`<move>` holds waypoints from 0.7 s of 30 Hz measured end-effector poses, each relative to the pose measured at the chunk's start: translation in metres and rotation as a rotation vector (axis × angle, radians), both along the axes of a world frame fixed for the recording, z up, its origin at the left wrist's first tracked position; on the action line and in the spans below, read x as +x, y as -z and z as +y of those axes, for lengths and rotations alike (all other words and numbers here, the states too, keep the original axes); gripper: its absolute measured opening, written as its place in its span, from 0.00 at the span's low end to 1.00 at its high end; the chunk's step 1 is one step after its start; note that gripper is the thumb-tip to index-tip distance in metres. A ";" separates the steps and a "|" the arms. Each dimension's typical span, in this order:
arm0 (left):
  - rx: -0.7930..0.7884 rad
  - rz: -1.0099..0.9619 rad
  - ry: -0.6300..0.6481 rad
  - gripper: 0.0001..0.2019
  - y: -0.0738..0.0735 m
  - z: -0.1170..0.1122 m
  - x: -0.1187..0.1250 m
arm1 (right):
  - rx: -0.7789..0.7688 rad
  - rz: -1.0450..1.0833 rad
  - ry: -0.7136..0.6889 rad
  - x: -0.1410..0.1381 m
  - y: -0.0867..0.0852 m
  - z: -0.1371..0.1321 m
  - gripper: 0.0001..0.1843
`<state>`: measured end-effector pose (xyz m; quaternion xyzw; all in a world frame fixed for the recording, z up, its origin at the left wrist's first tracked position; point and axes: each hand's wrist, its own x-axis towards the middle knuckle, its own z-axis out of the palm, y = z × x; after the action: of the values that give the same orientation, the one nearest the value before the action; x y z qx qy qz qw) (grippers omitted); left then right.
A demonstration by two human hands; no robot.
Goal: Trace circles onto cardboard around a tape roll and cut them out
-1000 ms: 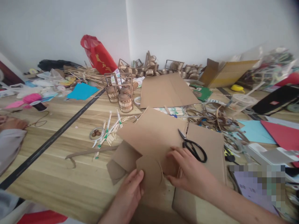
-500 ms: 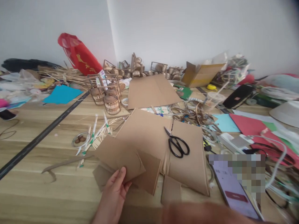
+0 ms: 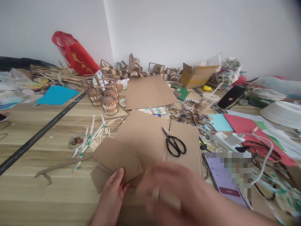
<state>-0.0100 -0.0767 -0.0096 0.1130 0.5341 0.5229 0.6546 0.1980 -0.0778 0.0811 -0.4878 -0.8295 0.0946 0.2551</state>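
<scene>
My left hand is closed on the near edge of a brown cardboard piece, thumb on top, above the table. A short curved line or cut shows near the piece's right corner. My right hand is smeared by motion to the right of the left hand; whether its fingers hold anything cannot be made out. Beyond it, black-handled scissors lie on a larger folded cardboard sheet, blades pointing away and left.
A phone and a white power strip with cables lie at right. Small bamboo baskets stand at back left, near cut bamboo sticks. Another cardboard sheet and a cup with a straw are farther back.
My right hand has come up from the bottom edge to beside the held cardboard, now covering part of the sheets. My left hand keeps its hold. The whole view has shifted slightly.
</scene>
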 end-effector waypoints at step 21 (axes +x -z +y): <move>0.116 0.733 0.140 0.19 -0.012 0.004 -0.062 | -0.318 -0.211 0.508 0.088 0.057 0.062 0.10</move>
<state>-0.0718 -0.0726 0.0023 0.3656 0.6933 0.4314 0.4467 0.2856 -0.0163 0.0244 -0.7201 -0.6780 0.1051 0.1037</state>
